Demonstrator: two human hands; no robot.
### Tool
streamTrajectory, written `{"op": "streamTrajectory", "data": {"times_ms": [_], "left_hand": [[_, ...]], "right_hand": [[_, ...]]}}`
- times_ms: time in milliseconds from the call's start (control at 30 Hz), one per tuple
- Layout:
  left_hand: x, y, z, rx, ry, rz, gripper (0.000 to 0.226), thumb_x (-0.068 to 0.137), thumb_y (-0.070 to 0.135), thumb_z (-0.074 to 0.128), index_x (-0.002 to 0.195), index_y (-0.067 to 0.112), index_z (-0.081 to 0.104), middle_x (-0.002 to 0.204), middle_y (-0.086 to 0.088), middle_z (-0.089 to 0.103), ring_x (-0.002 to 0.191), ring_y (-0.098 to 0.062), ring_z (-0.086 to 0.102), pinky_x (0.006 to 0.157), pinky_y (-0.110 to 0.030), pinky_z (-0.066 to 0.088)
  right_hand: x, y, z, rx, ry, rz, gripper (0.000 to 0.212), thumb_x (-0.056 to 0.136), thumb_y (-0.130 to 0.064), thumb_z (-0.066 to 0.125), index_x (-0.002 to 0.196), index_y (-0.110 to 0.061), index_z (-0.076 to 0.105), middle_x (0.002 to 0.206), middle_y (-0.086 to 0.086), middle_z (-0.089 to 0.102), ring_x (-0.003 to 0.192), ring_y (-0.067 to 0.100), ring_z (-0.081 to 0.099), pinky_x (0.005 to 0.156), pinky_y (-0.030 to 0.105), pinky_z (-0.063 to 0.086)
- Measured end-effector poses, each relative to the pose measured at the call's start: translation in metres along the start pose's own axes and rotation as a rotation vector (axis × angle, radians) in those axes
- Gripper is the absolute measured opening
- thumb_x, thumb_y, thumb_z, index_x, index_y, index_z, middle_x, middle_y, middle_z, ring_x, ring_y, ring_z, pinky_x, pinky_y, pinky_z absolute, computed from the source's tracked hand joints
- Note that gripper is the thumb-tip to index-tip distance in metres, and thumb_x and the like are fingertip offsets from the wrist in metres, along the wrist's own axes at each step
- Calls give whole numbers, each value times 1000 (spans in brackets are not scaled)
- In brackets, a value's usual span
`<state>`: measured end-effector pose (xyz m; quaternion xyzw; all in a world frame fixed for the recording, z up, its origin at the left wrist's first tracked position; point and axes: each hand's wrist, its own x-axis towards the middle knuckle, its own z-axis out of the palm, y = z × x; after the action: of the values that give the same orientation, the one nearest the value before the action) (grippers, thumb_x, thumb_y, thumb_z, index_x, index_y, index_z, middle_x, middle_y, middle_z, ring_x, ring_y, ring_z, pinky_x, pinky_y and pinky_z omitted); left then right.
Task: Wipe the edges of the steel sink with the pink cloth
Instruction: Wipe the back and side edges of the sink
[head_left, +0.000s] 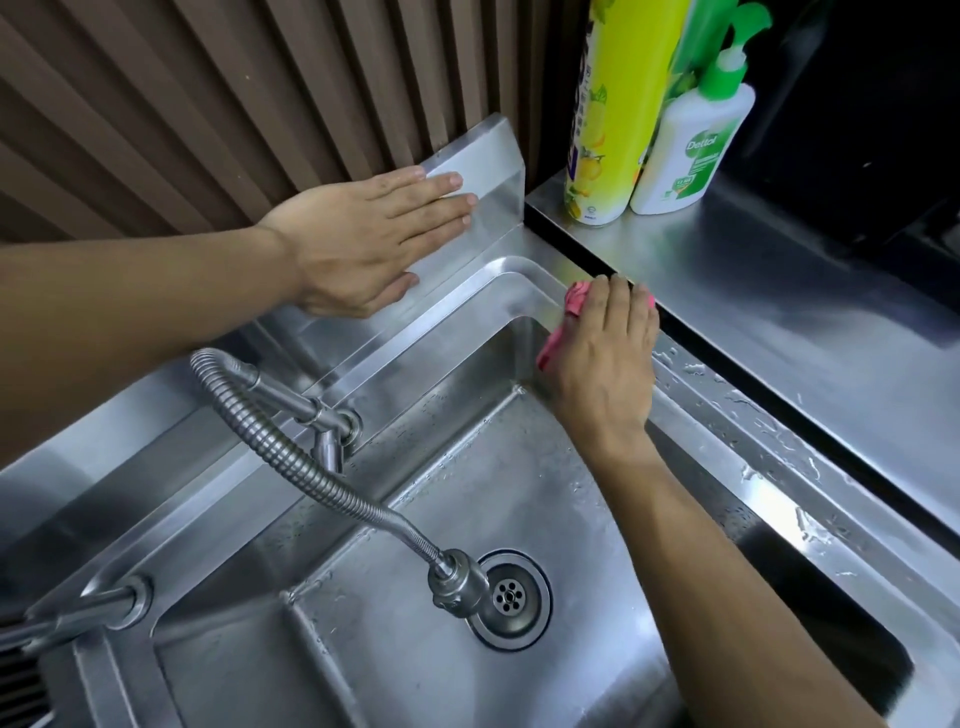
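Observation:
The steel sink (737, 452) fills the lower view, its right rim wet with droplets. My right hand (602, 358) presses the pink cloth (558, 327) onto the sink's far right corner; only bits of cloth show past my fingers and thumb. My left hand (363, 244) lies flat, fingers together and extended, against the steel backsplash (483, 150) behind the sink, holding nothing.
A flexible steel faucet hose (291, 457) arcs over the basin toward the drain (511, 597). A yellow spray can (613, 114) and a white soap pump bottle (691, 140) stand on the steel counter (779, 291) at right. A ribbed brown wall is behind.

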<state>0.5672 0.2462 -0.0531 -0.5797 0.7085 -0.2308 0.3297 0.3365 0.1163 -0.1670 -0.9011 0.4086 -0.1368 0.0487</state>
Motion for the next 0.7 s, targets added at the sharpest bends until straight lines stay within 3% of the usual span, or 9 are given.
{"op": "streamTrajectory", "data": {"times_ms": [100,200,300,400,467,567,633,700], "left_hand": [[0,-1,-1,-15,-3,8,76,103,45,4,164,1,-3,173,-17,-2,161,-32,-6,131,-46,3],[0,0,0,11,-45,24,76,101,47,-4,163,2,-11,172,-18,-10,160,-32,-12,131,-46,1],[-1,-2,-2,21,-51,21,77,100,47,-10,161,1,-15,171,-19,-14,159,-33,-16,131,-46,0],[-1,-4,-9,66,-95,37,77,101,47,-6,162,0,-12,171,-21,-10,160,-35,-12,131,-47,1],[-1,-2,-17,100,-110,52,79,100,47,-8,162,-1,-9,172,-22,-6,160,-37,-4,130,-48,3],[29,-7,-44,119,-138,121,82,100,50,-3,158,-3,22,155,-19,31,138,-35,39,125,-48,18],[70,-6,-60,26,-84,137,71,100,46,14,149,1,38,145,-14,41,126,-33,47,117,-45,31],[108,5,-67,-264,-133,25,75,96,48,14,148,0,41,151,-17,42,132,-37,46,114,-48,37]], "right_hand": [[16,-28,-4,-25,-91,76,71,101,-41,42,152,8,33,154,29,40,147,47,33,126,57,18],[46,-69,2,-109,-138,-25,60,105,-22,18,159,4,18,165,27,24,154,44,19,128,55,9],[49,-55,12,-73,-104,-130,56,109,-24,30,157,6,28,161,28,32,152,44,27,128,54,14],[12,-2,10,-3,122,-79,49,104,-21,48,144,7,50,147,28,52,141,46,46,123,54,29],[-10,20,4,15,135,-68,48,102,-17,46,144,8,49,147,29,52,141,47,45,124,55,29],[-8,17,0,4,70,-79,54,98,-12,53,147,11,45,150,32,47,143,49,42,124,58,28],[-5,13,0,-3,45,-84,57,97,-12,58,147,11,44,151,32,47,143,48,42,124,58,27],[-2,17,4,34,76,-89,55,94,-11,60,144,10,49,147,30,52,140,48,47,123,57,30]]}}
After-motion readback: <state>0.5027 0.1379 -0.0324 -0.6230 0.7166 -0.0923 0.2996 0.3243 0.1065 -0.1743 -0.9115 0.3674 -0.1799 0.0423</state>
